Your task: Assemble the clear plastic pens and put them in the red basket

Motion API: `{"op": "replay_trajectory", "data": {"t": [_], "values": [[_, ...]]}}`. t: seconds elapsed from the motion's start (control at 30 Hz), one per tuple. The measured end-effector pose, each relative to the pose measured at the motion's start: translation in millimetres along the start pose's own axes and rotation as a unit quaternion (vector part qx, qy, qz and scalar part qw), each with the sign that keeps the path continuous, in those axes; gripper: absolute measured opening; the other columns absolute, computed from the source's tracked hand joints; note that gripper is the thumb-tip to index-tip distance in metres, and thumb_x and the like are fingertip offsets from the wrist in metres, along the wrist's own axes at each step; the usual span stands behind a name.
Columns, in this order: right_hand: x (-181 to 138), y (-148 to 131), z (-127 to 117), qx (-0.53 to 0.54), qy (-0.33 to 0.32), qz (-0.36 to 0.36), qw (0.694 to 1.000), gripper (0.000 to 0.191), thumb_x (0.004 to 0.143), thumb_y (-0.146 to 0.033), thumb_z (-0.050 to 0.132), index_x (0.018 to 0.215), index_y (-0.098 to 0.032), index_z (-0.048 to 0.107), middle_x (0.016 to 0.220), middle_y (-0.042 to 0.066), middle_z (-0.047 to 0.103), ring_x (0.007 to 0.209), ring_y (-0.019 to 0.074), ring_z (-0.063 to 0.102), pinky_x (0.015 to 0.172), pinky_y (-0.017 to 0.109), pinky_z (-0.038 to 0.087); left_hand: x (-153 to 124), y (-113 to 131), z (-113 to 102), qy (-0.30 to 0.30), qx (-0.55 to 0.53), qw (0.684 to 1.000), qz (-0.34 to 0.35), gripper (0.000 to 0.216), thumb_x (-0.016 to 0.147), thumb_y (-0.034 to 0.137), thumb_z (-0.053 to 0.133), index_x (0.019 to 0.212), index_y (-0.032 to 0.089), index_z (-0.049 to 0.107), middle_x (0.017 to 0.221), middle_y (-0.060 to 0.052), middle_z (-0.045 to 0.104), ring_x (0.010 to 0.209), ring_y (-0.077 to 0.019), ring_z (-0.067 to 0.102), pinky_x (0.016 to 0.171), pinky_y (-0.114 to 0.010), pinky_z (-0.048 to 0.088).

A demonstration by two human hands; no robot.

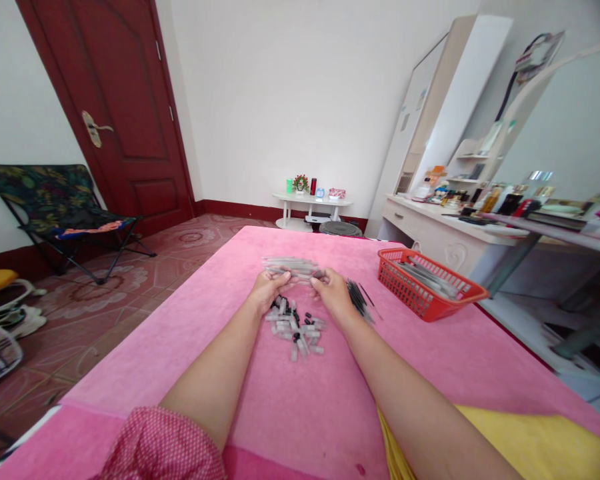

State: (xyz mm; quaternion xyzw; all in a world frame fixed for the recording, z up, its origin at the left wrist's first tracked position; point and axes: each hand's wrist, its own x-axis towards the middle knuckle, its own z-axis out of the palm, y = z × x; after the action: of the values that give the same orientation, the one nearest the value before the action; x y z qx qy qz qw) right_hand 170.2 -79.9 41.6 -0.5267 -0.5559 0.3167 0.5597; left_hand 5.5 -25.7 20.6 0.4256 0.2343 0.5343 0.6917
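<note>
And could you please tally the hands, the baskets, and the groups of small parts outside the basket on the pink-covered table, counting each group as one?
Hands: 2 (left hand, right hand)
Baskets: 1 (orange-red basket)
Groups: 3 (pale rods, clear-and-black pieces, thin dark rods)
Total: 6

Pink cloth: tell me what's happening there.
A person holds a slim pale piece, blurred here, between the left hand and right hand above the pink cloth. A row of similar pieces lies just beyond the hands. Small clear and black parts are heaped nearer the person, thin dark sticks lie beside the right hand, and an orange basket stands farther right.
</note>
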Motion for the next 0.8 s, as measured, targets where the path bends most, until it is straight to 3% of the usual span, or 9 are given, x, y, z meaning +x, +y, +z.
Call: {"op": "replay_trajectory", "data": {"t": [0.13, 0.3, 0.43, 0.6, 0.73, 0.8], "values": [[-0.2, -1.4, -2.4, -0.058, -0.019, 0.013, 0.998, 0.026, 0.079, -0.042, 0.047, 0.067, -0.018, 0.051, 0.052, -0.001, 0.056, 0.038, 0.0122, 0.053, 0.037, 0.023, 0.041, 0.0, -0.2, 0.0, 0.002, 0.001, 1.0, -0.002, 0.027, 0.063, 0.013, 0.075, 0.086, 0.011, 0.06, 0.086, -0.009, 0.072, 0.071, -0.0161, 0.069, 0.067, -0.023, 0.055], [-1.1, -3.3, -2.6, -0.057, -0.015, -0.01, 0.998, 0.024, 0.076, -0.041, 0.052, 0.069, -0.018, 0.052, 0.057, 0.0, 0.06, 0.042, 0.0119, 0.055, 0.041, 0.022, 0.042, 0.8, 0.0, -0.3, 0.009, -0.007, 1.0, 0.004, 0.028, 0.062, 0.014, 0.077, 0.085, 0.011, 0.06, 0.085, -0.008, 0.072, 0.071, -0.0154, 0.069, 0.067, -0.022, 0.055], [-0.7, -2.4, -3.8, -0.085, -0.042, 0.019, 0.995, 0.047, 0.084, -0.051, 0.037, 0.056, -0.017, 0.052, 0.047, 0.002, 0.054, 0.036, 0.011, 0.051, 0.037, 0.021, 0.038, 0.4, 0.9, -0.3, 0.003, -0.01, 1.0, 0.003, 0.032, 0.059, 0.016, 0.079, 0.084, 0.011, 0.06, 0.084, -0.007, 0.072, 0.071, -0.0152, 0.069, 0.067, -0.022, 0.055], [1.5, -0.7, -4.0, -0.049, -0.026, -0.014, 0.998, 0.026, 0.074, -0.042, 0.055, 0.072, -0.016, 0.054, 0.059, -0.001, 0.06, 0.041, 0.0096, 0.053, 0.041, 0.02, 0.041, 0.2, 2.3, -1.2, 0.014, -0.007, 1.0, 0.012, 0.03, 0.06, 0.017, 0.079, 0.084, 0.012, 0.061, 0.088, -0.007, 0.072, 0.073, -0.0146, 0.068, 0.069, -0.023, 0.054], [1.8, 1.1, -2.6, -0.044, -0.061, -0.002, 0.997, 0.037, 0.081, -0.044, 0.042, 0.059, -0.016, 0.052, 0.052, 0.0, 0.055, 0.038, 0.01, 0.051, 0.04, 0.021, 0.041, 1.2, 1.2, -2.2, 0.009, 0.0, 1.0, 0.005, 0.03, 0.061, 0.018, 0.078, 0.084, 0.011, 0.061, 0.088, -0.008, 0.071, 0.073, -0.0146, 0.068, 0.07, -0.023, 0.054], [1.6, 1.0, -2.2, -0.04, -0.051, 0.004, 0.998, 0.035, 0.081, -0.045, 0.043, 0.065, -0.016, 0.053, 0.056, 0.001, 0.058, 0.039, 0.0101, 0.052, 0.038, 0.021, 0.04, 1.4, 0.7, -2.1, 0.011, 0.0, 1.0, 0.006, 0.03, 0.061, 0.018, 0.078, 0.085, 0.011, 0.061, 0.089, -0.008, 0.071, 0.073, -0.0143, 0.068, 0.069, -0.023, 0.054]]}}
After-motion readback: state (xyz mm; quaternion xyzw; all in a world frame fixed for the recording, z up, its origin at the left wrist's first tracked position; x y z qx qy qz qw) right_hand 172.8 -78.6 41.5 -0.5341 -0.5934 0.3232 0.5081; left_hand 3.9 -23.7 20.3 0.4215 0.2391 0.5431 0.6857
